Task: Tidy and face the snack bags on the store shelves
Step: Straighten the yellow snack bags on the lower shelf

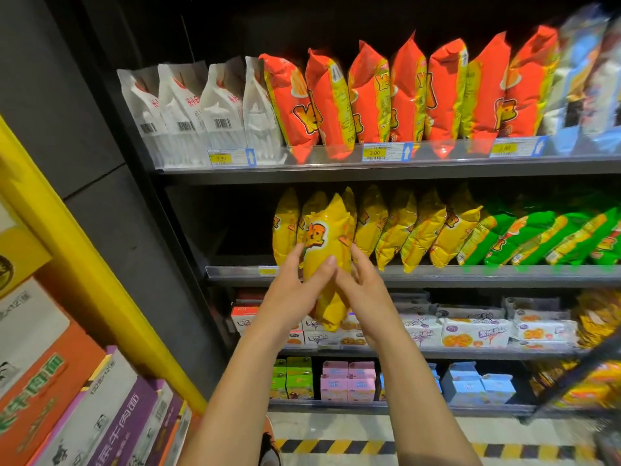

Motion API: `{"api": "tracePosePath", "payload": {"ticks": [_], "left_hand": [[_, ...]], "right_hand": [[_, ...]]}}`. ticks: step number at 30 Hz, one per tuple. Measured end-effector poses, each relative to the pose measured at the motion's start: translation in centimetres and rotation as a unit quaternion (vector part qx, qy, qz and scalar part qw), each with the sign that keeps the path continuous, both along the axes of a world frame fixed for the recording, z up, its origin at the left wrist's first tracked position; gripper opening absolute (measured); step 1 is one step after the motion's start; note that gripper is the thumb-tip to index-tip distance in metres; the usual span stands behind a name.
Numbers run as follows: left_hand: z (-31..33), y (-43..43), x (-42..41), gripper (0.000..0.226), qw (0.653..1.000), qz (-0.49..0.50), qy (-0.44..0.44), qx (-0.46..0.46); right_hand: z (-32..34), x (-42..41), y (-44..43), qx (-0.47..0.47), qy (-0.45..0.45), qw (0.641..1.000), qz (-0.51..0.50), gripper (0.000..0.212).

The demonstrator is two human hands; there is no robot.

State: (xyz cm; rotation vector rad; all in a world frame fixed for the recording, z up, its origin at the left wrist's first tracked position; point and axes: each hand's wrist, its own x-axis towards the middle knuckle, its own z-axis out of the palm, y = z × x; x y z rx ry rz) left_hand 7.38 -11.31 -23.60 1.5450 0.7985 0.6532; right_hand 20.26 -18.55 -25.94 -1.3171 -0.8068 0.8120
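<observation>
Nearest me, my left hand (292,290) grips a glossy yellow plastic snack bag (327,237), thumb across its front; my right hand (366,290) presses nearly straight fingers on its right side, before the grey middle shelf (437,275), at its front edge.

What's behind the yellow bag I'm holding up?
Behind the held yellow bag, more yellow bags stand in a row on the middle shelf. It covers part of the leftmost ones, a stretch of shelf edge and some white packs below.
</observation>
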Motion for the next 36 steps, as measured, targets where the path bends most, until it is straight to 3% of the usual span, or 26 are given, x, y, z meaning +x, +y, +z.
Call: {"api": "tracePosePath", "payload": {"ticks": [2, 3, 6, 9, 11, 14, 17, 20, 25, 28, 30, 33, 36], "left_hand": [[-0.1, 0.2, -0.2, 0.122, 1.0, 0.02, -0.005, -0.01], [-0.1, 0.3, -0.3, 0.121, 0.999, 0.033, -0.009, -0.011], [-0.4, 1.3, -0.7, 0.088, 0.995, 0.084, -0.034, -0.03], [-0.6, 2.2, -1.3, 0.057, 0.99, 0.091, -0.071, -0.076], [-0.9, 2.7, -1.8, 0.056, 0.984, 0.073, -0.112, -0.119], [-1.4, 3.0, -2.2, 0.059, 0.975, 0.053, -0.154, -0.149], [-1.7, 3.6, -2.4, 0.057, 0.977, 0.045, -0.145, -0.149], [-1.7, 4.6, -3.2, 0.06, 0.985, 0.031, -0.114, -0.127], [-2.0, 6.7, -5.1, 0.053, 0.99, 0.086, -0.078, -0.083], [-2.6, 8.4, -6.2, 0.051, 0.983, 0.142, -0.078, -0.081], [-3.3, 9.9, -7.0, 0.051, 0.978, 0.189, -0.062, -0.06], [-4.4, 12.2, -7.5, 0.05, 0.966, 0.255, -0.036, -0.016], [-5.6, 14.7, -7.0, 0.052, 0.951, 0.307, -0.012, 0.03]], "right_hand": [[0.2, 0.3, -0.3, -0.001, 0.0, 1.0, 0.026, 0.049], [0.4, 0.5, -0.4, 0.002, -0.002, 0.999, 0.032, 0.04], [0.4, 0.8, -0.5, 0.02, -0.004, 0.999, 0.035, 0.027], [0.1, 1.1, 0.0, 0.039, 0.01, 0.999, -0.005, 0.027], [-0.1, 1.4, 0.3, 0.043, 0.014, 0.999, -0.027, 0.033], [-0.3, 1.2, 0.7, 0.012, 0.02, 0.999, 0.034, 0.065], [-0.7, 0.7, 1.7, -0.001, 0.02, 0.995, 0.095, 0.05], [-0.7, 0.5, 3.0, 0.021, 0.023, 0.996, 0.082, 0.038], [-1.8, 0.5, 6.3, -0.001, -0.021, 0.993, 0.117, 0.052], [-1.9, 0.1, 8.6, -0.043, -0.092, 0.985, 0.139, 0.065], [-1.6, 0.2, 10.1, -0.086, -0.219, 0.966, 0.109, 0.077], [-1.5, 0.5, 12.3, -0.098, -0.462, 0.88, 0.054, 0.075], [-1.9, 0.9, 15.1, -0.08, -0.602, 0.794, -0.009, 0.073]]}}
